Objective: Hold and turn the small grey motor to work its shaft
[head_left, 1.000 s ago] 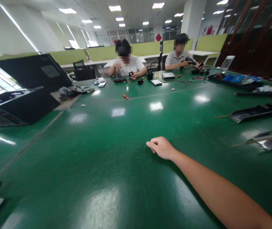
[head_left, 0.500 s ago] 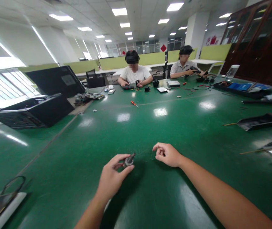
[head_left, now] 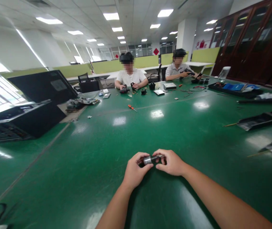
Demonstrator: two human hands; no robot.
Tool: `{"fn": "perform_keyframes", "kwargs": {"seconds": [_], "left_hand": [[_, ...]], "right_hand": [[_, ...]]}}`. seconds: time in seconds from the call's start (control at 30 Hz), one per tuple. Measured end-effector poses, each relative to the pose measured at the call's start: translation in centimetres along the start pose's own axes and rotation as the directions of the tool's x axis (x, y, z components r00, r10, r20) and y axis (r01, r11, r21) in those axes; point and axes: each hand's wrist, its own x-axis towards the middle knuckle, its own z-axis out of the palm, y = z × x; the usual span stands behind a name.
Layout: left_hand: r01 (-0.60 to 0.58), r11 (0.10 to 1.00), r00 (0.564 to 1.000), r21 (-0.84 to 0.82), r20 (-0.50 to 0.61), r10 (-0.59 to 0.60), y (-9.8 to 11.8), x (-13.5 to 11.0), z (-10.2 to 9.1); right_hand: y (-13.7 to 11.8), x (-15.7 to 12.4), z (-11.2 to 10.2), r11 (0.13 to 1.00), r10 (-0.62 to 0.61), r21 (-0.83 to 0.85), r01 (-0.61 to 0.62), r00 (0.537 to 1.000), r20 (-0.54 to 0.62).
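Between thumb and fingers, my left hand (head_left: 135,171) grips a small silver metal cylinder with a ridged shaft (head_left: 147,160). The piece lies sideways, its thin dark shaft pointing right. At that shaft's far end, my right hand (head_left: 172,163) has its fingers curled around the tip, the thumb a little below. The fingers partly hide the tip. Both hands are low over the green table (head_left: 116,140), close to each other.
An orange screwdriver (head_left: 131,107) lies further back. Across the table, two people handle tools among small parts. An opened black computer case (head_left: 23,122) stands at left. Black trays (head_left: 264,119) with thin rods are along the right side. A clear bottle (head_left: 224,73) stands at the back right.
My left hand has moved right and turned the metal piece from upright-tilted to sideways. My right hand, empty before, now has its fingers at the shaft. The view has shifted slightly right.
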Motion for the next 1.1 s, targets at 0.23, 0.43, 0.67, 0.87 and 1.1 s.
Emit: {"fn": "perform_keyframes", "kwargs": {"seconds": [0.23, 0.43, 0.67, 0.87, 1.1], "left_hand": [[-0.032, 0.993, 0.999, 0.112, 0.048, 0.027, 0.6, 0.1, -0.2], [0.0, 0.997, 0.998, 0.081, 0.055, -0.004, 0.5, 0.1, -0.1], [0.044, 0.995, 0.997, 0.09, 0.061, -0.049, 0.8, 0.2, 0.0], [0.057, 0.995, 0.996, 0.085, 0.067, -0.063, 1.0, 0.2, 0.0], [0.049, 0.994, 0.995, 0.094, 0.079, -0.057, 1.1, 0.2, -0.1]], "right_hand": [[0.0, 0.1, 0.0, 0.999, 0.005, 0.038, -0.004, 1.0, -0.022], [-0.2, 0.1, -0.1, 1.0, 0.008, -0.016, -0.008, 0.999, -0.036], [-0.5, 0.0, 0.0, 1.0, 0.025, 0.015, -0.024, 0.999, -0.041], [-0.4, -0.1, 0.0, 0.999, 0.038, 0.021, -0.037, 0.998, -0.041], [-0.6, -0.1, -0.1, 0.999, 0.042, 0.004, -0.042, 0.997, -0.057]]}}
